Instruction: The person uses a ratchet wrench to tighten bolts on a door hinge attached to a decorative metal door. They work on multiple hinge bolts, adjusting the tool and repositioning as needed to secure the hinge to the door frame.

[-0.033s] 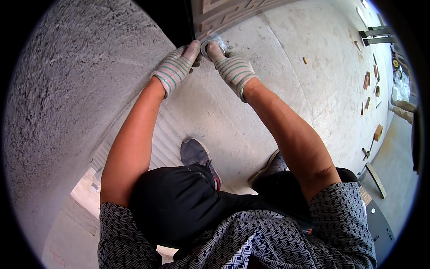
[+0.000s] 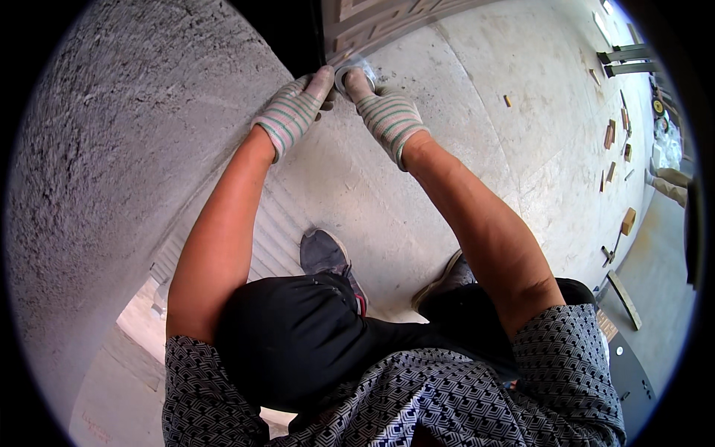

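Both my hands wear knit gloves striped in green and pink, and they meet at the lower corner of a brown panelled door (image 2: 395,21). My right hand (image 2: 387,115) is closed round what looks like a roll of tape (image 2: 339,77), pale and ring-shaped, with the thumb across its opening. Clear, shiny film shows beside that thumb. My left hand (image 2: 292,112) is closed just left of the roll, thumb pointing up by the door's dark edge. What its fingers pinch is hidden.
A rough grey concrete wall (image 2: 134,141) rises close on my left. My shoes (image 2: 322,252) stand on the concrete floor (image 2: 417,208). Wood scraps (image 2: 610,132), a wooden block (image 2: 628,220) and a plank (image 2: 624,299) lie to the right. Another person's leg (image 2: 670,186) shows at the right rim.
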Demonstrator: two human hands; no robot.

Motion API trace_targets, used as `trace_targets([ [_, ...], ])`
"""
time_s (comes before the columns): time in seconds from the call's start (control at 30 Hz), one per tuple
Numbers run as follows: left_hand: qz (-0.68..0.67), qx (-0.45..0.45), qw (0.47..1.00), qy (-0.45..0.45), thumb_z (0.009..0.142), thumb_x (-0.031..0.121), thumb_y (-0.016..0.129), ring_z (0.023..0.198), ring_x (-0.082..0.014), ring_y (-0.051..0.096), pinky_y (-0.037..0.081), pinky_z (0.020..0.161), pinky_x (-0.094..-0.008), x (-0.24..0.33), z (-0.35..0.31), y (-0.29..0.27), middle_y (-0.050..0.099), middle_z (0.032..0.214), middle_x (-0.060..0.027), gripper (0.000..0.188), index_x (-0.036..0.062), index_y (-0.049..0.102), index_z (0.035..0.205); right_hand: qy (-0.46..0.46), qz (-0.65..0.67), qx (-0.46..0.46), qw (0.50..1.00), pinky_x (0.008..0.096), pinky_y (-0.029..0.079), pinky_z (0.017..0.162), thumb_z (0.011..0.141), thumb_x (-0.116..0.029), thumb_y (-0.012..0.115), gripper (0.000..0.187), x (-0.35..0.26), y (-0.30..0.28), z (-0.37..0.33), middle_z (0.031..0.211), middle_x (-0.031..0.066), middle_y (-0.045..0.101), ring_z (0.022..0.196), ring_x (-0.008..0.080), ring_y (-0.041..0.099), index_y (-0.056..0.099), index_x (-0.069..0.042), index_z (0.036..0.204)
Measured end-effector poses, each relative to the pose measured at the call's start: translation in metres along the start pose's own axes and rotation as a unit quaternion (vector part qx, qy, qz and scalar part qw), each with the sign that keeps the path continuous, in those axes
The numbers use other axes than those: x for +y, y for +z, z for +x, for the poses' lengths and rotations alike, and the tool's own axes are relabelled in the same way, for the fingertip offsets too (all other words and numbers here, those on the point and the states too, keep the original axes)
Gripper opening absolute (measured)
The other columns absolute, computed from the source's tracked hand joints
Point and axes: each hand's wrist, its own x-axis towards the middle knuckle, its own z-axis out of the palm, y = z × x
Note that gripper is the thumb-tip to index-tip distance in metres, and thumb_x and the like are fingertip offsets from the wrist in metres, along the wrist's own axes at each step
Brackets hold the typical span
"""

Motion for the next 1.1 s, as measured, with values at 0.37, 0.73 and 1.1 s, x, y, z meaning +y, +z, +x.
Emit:
trace_targets([
  [0.37,0.000,-0.001,1.000,0.006,0.102,0.067,0.049,0.103,-0.0165,0.069,0.055,0.089,-0.0316,0.002,-0.004,0.000,0.073,0.108,-0.0066,0.068,0.0062,0.068,0.126,0.064,0.095,0.045,0.992,0.0432,0.047,0.104,0.099,-0.066,0.045,0.077,-0.005,0.023,-0.008,0.123,0.0299,0.068,0.123,0.0427,0.063,0.069,0.003,0.125],
  [0.73,-0.029,0.021,0.999,0.003,0.103,0.063,0.049,0.090,-0.0115,0.062,0.050,0.084,-0.0315,0.003,-0.007,0.004,0.069,0.096,0.0019,0.058,0.0099,0.070,0.112,0.115,0.182,0.064,0.974,0.0436,0.042,0.111,0.100,-0.065,0.044,0.081,-0.016,0.039,-0.019,0.133,0.0303,0.064,0.133,0.0407,0.057,0.064,0.006,0.133],
  [1.1,0.013,-0.006,1.000,-0.002,0.101,0.069,0.047,0.105,-0.0192,0.069,0.054,0.093,-0.0344,0.000,-0.001,-0.002,0.073,0.114,-0.0082,0.071,0.0070,0.066,0.131,-0.093,-0.136,-0.050,0.985,0.0433,0.053,0.094,0.095,-0.078,0.039,0.090,-0.003,-0.028,0.009,0.103,0.0273,0.074,0.104,0.0409,0.071,0.073,0.002,0.117],
])
